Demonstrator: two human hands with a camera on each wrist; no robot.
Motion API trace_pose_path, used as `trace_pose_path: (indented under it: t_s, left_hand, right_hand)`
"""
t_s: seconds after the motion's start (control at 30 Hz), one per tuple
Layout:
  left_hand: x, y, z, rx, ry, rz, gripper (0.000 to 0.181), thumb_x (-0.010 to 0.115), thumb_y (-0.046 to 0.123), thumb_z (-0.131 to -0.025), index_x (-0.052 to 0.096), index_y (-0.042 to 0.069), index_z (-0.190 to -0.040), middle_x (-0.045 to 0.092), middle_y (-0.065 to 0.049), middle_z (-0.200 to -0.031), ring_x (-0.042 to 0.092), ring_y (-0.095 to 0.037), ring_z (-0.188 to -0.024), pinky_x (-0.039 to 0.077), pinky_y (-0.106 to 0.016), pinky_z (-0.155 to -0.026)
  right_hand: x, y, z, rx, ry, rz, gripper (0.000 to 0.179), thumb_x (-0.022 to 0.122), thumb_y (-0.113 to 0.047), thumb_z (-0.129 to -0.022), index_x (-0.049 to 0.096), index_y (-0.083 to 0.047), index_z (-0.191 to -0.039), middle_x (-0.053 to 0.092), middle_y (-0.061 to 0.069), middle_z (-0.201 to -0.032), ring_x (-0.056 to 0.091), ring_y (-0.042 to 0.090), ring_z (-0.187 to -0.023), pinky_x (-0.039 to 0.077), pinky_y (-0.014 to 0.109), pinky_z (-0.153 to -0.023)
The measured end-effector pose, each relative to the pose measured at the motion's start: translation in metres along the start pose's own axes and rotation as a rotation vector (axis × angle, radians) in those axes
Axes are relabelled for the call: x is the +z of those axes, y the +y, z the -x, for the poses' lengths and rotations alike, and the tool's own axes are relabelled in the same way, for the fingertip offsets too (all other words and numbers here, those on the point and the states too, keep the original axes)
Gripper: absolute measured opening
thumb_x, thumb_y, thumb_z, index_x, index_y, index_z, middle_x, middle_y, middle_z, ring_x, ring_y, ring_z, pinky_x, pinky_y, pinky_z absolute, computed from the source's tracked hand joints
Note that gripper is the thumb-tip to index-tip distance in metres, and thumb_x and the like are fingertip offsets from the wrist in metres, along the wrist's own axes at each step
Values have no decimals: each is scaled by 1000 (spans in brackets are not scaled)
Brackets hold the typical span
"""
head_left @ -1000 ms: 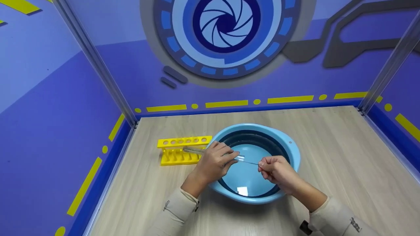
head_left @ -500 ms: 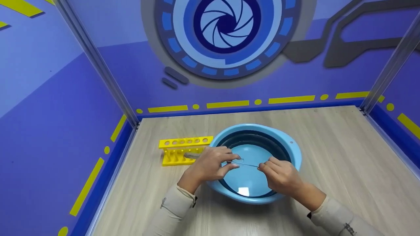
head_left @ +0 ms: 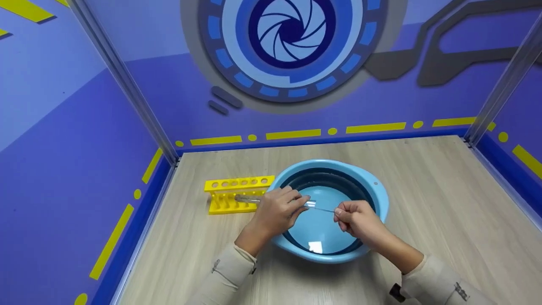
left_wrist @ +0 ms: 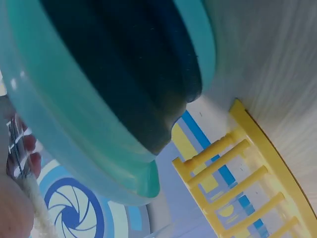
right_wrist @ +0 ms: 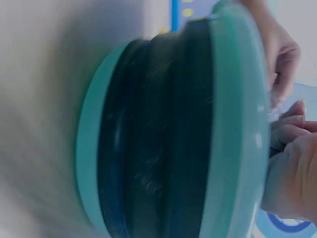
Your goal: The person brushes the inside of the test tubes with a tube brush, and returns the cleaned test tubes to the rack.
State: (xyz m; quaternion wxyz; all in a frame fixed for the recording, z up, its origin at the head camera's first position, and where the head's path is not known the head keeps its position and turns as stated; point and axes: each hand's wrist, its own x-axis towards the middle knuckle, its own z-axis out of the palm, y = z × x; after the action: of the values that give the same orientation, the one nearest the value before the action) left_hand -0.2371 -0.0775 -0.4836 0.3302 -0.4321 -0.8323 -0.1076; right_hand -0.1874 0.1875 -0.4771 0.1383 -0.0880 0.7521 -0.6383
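Over the blue basin (head_left: 381, 203), my left hand (head_left: 277, 209) grips a clear glass test tube (head_left: 311, 204) that lies nearly level. Whitish bristles of a test tube brush show inside the tube's far-left end; in the left wrist view the tube (left_wrist: 17, 148) passes between thumb and fingers. A thin wire handle (head_left: 325, 210) comes out of the tube's right end. Its tip is pinched between thumb and forefinger of my right hand (head_left: 360, 220). In the right wrist view both hands, left (right_wrist: 280, 54) and right (right_wrist: 292, 158), meet just above the basin rim.
A yellow test tube rack (head_left: 239, 182) stands left of the basin, close to its rim, under the tube's left end. Water seems to fill part of the basin. Purple-blue panels (head_left: 254, 123) wall the wooden table (head_left: 423, 178) at the back and sides.
Half a second ago the right hand was rolled over, knuckles up, and the left fingers were spread more. Now the right hand is turned back and the left fingers close round the tube.
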Motion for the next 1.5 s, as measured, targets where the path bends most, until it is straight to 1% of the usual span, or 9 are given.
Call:
trace_pose_path:
  t_s: [0.07,0.13,0.3,0.37,0.5,0.83,1.2,1.4,1.5]
  left_hand:
    - [0,0,0,1,-14,-8,28,72,40,-103,81,25,-124,78,9,-96,64,-9,-81,55,-16,-73]
    - [-2,0,0,-8,-57,18,30,68,44,-104,80,25,-125,78,9,-96,66,-9,-81,56,-16,-75]
    - [-13,-4,2,-93,-236,213,35,65,47,-105,79,25,-129,80,7,-99,67,-7,-80,59,-15,-82]
    - [-18,-5,2,-128,-300,297,35,64,47,-106,78,25,-130,81,7,-102,66,-6,-77,59,-15,-83]
    - [-26,-7,-1,-163,-392,393,39,59,50,-108,78,24,-130,83,5,-112,71,-6,-79,61,-20,-90]
    - [-25,-16,4,-202,-448,490,42,59,53,-107,79,22,-127,83,4,-109,66,-4,-79,62,-22,-90]
    - [-22,-38,42,-339,-402,491,37,65,49,-105,79,25,-128,82,9,-116,74,-5,-95,62,-29,-97]
    - [-22,-38,40,-320,-359,457,38,65,51,-104,79,26,-128,83,10,-111,73,-5,-90,62,-24,-93]
    - [-24,-37,39,-239,-268,363,38,65,52,-103,80,24,-125,82,8,-99,70,-8,-78,59,-16,-79]
  right_hand:
    - [-1,-1,-1,21,-10,-14,29,53,-18,-112,65,-1,-92,59,0,-68,48,11,-58,38,20,-51]
    - [0,3,-1,-94,7,84,25,55,-16,-111,67,-6,-91,60,-2,-68,51,9,-59,41,19,-52]
    - [1,20,-7,-867,166,660,18,62,-4,-106,69,-11,-91,63,-3,-71,57,5,-64,52,18,-59]
    - [0,25,-12,-1128,247,799,18,60,-4,-107,69,-8,-92,63,-1,-72,57,8,-64,54,17,-61]
    - [-5,30,-17,-1345,315,895,29,50,-7,-110,71,-6,-91,64,0,-71,55,10,-62,53,18,-58]
    - [-11,30,-13,-1435,344,955,32,47,0,-105,73,-3,-88,65,3,-70,53,12,-59,51,18,-53]
    - [-40,44,0,-1372,362,970,34,45,-2,-107,72,-2,-87,64,2,-72,52,13,-61,49,18,-54]
    - [-41,45,3,-1299,354,856,33,48,-9,-110,73,-2,-89,63,2,-74,53,12,-64,50,19,-59]
    - [-41,44,4,-1258,349,760,27,54,-6,-107,72,-2,-89,61,1,-74,53,11,-64,48,18,-60]
